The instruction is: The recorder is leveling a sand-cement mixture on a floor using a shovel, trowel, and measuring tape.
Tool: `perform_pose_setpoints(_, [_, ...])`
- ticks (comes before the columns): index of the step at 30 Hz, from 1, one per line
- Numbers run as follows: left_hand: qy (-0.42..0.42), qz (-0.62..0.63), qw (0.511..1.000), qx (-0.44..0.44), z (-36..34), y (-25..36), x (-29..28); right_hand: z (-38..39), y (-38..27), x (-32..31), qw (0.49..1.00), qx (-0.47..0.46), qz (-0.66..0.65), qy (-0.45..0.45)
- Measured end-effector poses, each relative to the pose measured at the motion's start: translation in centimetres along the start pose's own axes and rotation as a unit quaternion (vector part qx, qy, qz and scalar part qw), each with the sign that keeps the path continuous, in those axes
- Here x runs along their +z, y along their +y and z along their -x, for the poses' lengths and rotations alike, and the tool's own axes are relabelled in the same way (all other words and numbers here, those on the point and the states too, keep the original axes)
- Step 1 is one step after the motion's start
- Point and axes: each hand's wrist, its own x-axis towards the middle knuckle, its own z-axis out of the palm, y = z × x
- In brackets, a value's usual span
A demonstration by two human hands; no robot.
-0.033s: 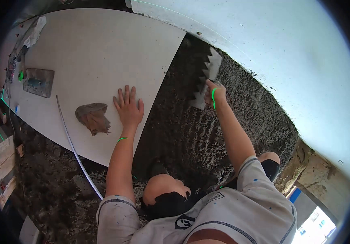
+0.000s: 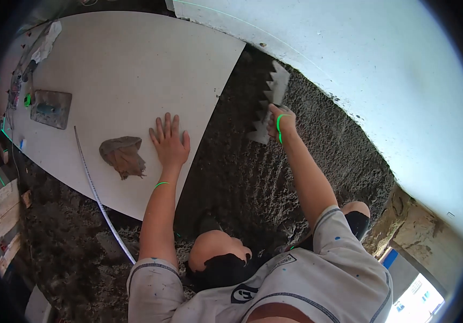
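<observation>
Trowel [image 2: 278, 88] in right hand [image 2: 281, 120]; left hand [image 2: 172, 148] on slab [image 2: 134, 70].

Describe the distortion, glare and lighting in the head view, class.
Head view, distortion: the pale slab shows a bowed far edge; head view, glare: the lower-right opening looks washed out; head view, lighting: green light streaks the right hand gripping the notched trowel.

A brown rag [image 2: 123, 156] lies near a measuring tape [image 2: 96, 194].

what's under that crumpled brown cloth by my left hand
The crumpled cloth lies on the white slab, which shows all around it; anything directly beneath is covered.
</observation>
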Motion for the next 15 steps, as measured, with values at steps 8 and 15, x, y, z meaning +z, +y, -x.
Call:
perform_pose_setpoints(8, [0.012, 0.004, 1.000, -0.005, 0.5, -1.5, -0.2, 3.3, -2.1, -0.9, 0.916, -0.195, 0.324, -0.135])
perform_pose_setpoints(15, [0.012, 0.008, 1.000, -0.006, -0.2, -0.4, 0.0, -3.7, -3.7, -8.9, 0.597, -0.375, 0.700, -0.110])
